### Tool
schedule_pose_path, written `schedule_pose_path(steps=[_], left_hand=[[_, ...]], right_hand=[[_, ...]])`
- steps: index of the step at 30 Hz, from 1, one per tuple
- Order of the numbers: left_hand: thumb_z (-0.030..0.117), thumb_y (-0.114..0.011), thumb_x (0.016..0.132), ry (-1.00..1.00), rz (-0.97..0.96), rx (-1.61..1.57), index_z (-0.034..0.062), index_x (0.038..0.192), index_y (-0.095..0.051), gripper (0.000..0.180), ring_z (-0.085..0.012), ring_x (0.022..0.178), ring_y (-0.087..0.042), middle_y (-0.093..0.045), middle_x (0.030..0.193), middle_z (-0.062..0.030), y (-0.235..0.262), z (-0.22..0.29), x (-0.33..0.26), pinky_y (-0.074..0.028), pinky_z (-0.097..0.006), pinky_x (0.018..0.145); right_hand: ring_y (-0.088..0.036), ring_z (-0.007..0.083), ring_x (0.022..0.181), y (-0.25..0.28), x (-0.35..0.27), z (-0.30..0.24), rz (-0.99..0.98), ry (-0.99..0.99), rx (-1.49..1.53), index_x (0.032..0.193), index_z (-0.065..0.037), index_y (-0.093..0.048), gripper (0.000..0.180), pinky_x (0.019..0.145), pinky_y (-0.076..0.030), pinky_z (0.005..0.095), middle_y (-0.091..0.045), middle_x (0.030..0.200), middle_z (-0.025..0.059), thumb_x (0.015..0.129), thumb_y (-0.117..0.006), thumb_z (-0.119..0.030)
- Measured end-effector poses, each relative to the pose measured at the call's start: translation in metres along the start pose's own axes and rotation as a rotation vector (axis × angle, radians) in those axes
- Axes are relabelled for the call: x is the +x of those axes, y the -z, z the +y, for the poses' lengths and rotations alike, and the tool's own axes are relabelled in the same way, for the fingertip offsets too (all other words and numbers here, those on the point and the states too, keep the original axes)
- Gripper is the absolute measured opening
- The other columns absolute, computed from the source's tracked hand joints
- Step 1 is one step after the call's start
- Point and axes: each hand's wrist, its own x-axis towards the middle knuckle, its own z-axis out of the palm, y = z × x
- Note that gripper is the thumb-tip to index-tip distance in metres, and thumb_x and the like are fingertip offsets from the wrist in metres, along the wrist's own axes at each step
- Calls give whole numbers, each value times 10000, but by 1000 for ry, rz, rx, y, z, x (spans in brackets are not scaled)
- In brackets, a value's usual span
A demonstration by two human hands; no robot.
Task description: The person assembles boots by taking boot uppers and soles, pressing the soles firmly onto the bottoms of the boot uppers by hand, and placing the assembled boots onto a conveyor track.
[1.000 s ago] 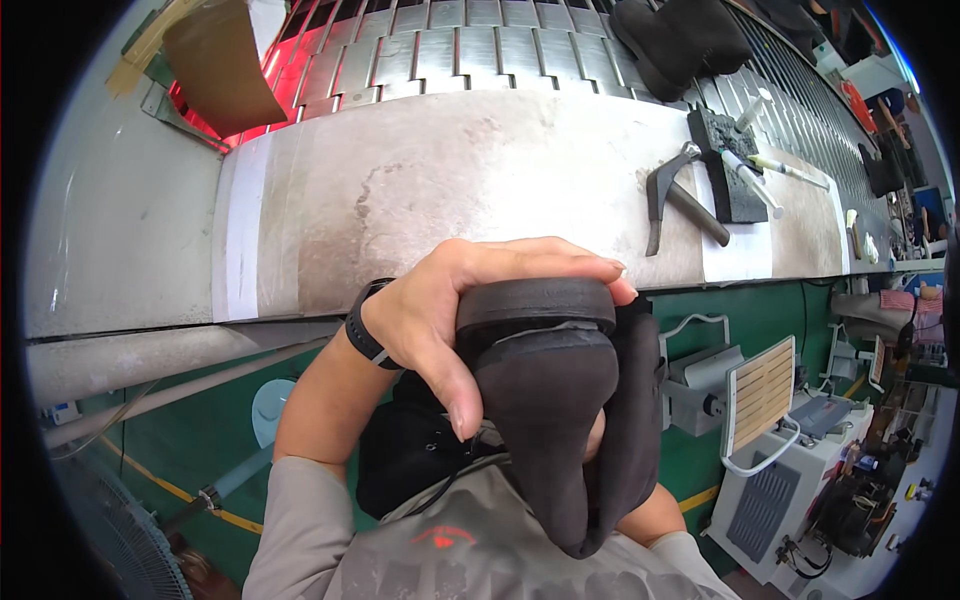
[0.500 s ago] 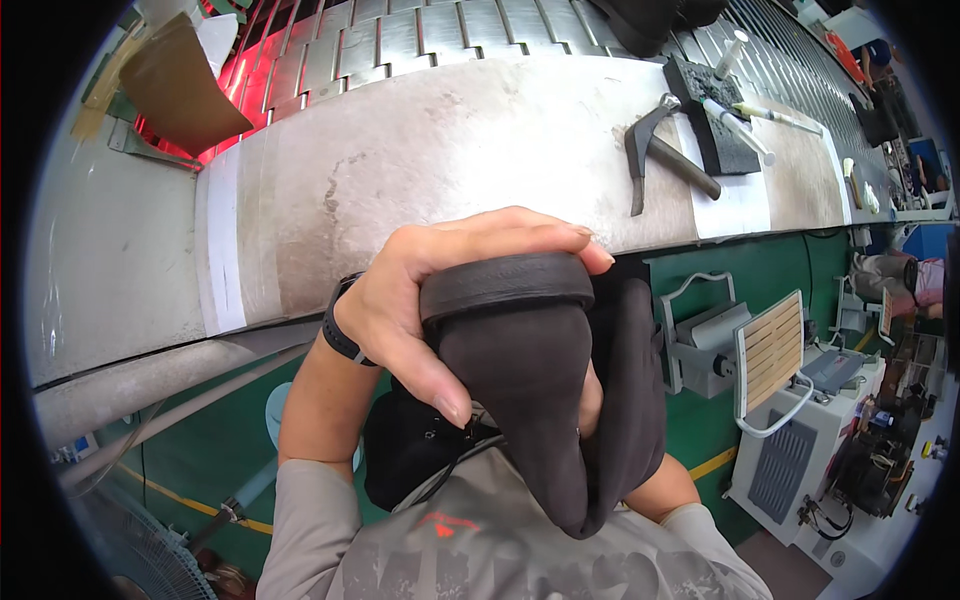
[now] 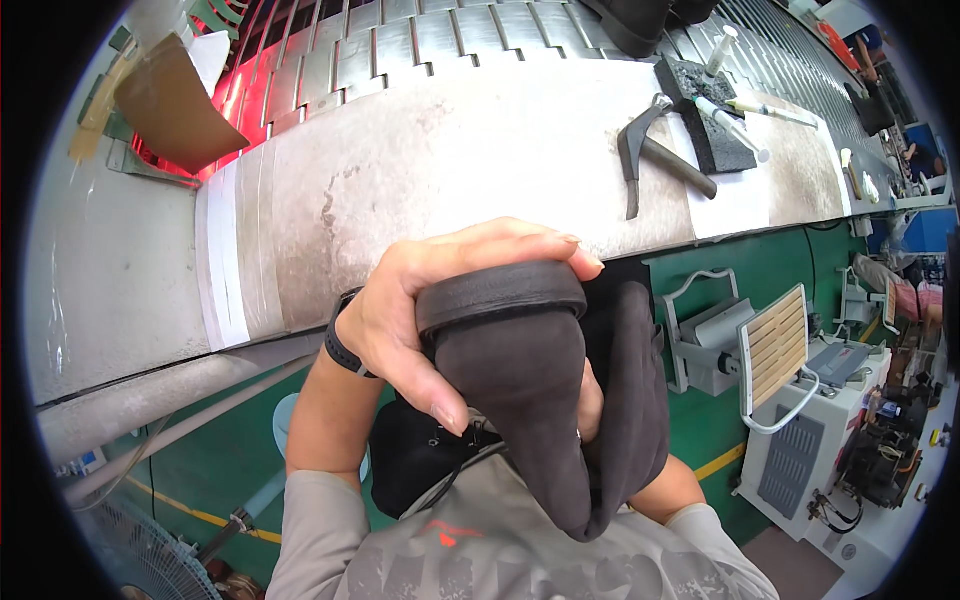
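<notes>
A dark brown suede boot (image 3: 520, 380) is held in front of my chest, the thick edge of its sole toward the bench. My left hand (image 3: 430, 285) wraps round that sole end, fingers over the far side and thumb along the near side. Behind the boot, my right hand (image 3: 591, 402) is mostly hidden; part of it shows between the boot's two dark sections and appears to grip it. On the bench beyond lies a hammer (image 3: 675, 165) with a curved head.
A dark foam block (image 3: 725, 140) with syringes (image 3: 735, 130) in and beside it sits at the bench's right. Black shoes (image 3: 635, 30) stand on the slatted metal conveyor (image 3: 450, 40). Bent brown board (image 3: 180, 105) is at left. A wooden-slatted seat (image 3: 775, 360) and machine stand at right.
The boot and both hands stay almost in place, shifting slightly down and left in the picture. The grip looks the same. The bench view has shifted slightly.
</notes>
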Motion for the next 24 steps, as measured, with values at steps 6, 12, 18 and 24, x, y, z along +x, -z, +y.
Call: schedule_pose_path(steps=[6,12,18,24], left_hand=[[440,-1080,567,24,16,3,-211,1499,-506,1274,-493,1365,-596,-609,1416,-377,-1,-2,-2,-502,-607,1117],[420,-1064,584,126,97,-13,-158,1517,-534,1219,-469,1370,-602,-613,1438,-376,-6,5,-5,-492,-571,1140],[401,-1043,607,195,123,36,-143,1515,-547,1169,-427,1368,-617,-618,1457,-357,-6,8,-4,-495,-509,1152],[375,-1029,631,260,146,15,-139,1519,-544,1134,-387,1360,-631,-620,1481,-318,-8,12,-3,-503,-479,1149]], right_hand=[[-601,340,1317,3,-4,-3,-51,117,-409,1552,-9,-501,630,1108,-482,459,-580,1476,176,1016,-742,-236],[-575,331,1348,-8,-8,12,-17,84,123,1570,-21,-473,642,1119,-476,449,-555,1499,180,1025,-724,-250],[-526,304,1427,-14,0,-5,-14,-124,231,1611,-37,-424,639,1173,-455,425,-505,1561,171,1071,-673,-273],[-498,272,1453,-19,9,-10,1,-243,273,1611,-48,-410,587,1205,-437,400,-482,1569,154,1120,-601,-307]])
